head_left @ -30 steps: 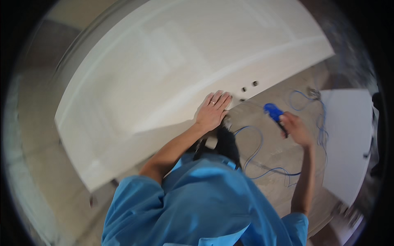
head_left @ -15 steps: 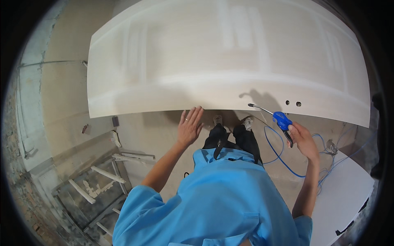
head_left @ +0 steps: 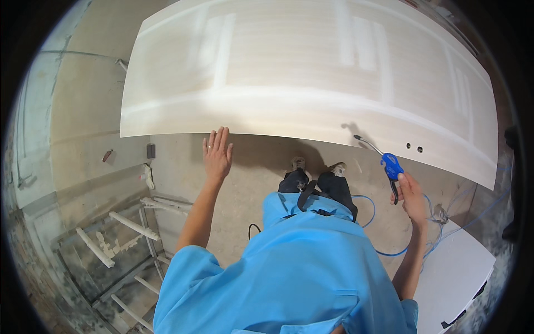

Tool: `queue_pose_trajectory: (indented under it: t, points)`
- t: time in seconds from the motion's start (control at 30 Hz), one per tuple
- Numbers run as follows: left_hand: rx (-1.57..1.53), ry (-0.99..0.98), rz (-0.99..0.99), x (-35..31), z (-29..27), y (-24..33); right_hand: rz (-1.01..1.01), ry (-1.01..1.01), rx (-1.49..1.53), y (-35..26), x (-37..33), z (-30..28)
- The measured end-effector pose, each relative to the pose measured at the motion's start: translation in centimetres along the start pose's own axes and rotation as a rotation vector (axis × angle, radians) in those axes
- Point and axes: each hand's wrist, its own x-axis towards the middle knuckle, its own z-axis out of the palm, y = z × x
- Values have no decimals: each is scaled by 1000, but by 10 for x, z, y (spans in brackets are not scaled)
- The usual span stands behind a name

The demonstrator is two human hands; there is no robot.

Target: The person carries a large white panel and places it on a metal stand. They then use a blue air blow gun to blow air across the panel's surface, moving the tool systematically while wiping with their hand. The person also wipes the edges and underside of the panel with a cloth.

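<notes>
In front of me lies a large pale door panel (head_left: 278, 67) with lighter white bands and two small holes near its right edge. My right hand (head_left: 410, 196) is wrapped round a blue air blow gun (head_left: 392, 166). Its thin metal nozzle points up and left, with the dark tip close over the panel's near edge. My left hand (head_left: 218, 156) lies flat with fingers stretched out, the fingertips at the panel's near edge. A blue air hose (head_left: 392, 254) loops below my right forearm.
To the left stands a metal rack (head_left: 133, 225) with wrapped, crusted bars. A white panel (head_left: 456, 267) lies at the lower right, with tangled cables (head_left: 442, 217) beside it. My shoes (head_left: 337, 168) are on the bare floor under the panel's near edge.
My left hand has shifted left along the panel's near edge. The blow gun in my right hand has moved slightly right, and the view has turned a little.
</notes>
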Motion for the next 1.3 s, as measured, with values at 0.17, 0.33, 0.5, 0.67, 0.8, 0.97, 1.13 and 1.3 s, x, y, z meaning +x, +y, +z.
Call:
queue_pose_trajectory:
  t: [0.17,0.33,0.5,0.67,0.8,0.97,1.13,1.3]
  points:
    - [-106,52,23,1,3,-9,-23,-17,2,-10,-8,25]
    - [-226,77,122,-2,4,59,-77,-111,19,-22,10,76]
    - [-343,70,186,3,-5,108,-239,-188,-104,-36,26,111]
    - [-373,77,286,17,-5,140,-171,-187,-11,-34,21,106]
    - [-361,-38,528,47,-13,170,-153,-118,47,-14,5,75]
    - [-205,-149,785,102,-5,247,-112,44,78,32,-16,17]
    - [-216,-96,1000,142,8,319,5,306,176,51,-53,1]
    - [-233,8,1183,171,-10,287,-38,521,223,24,-105,78]
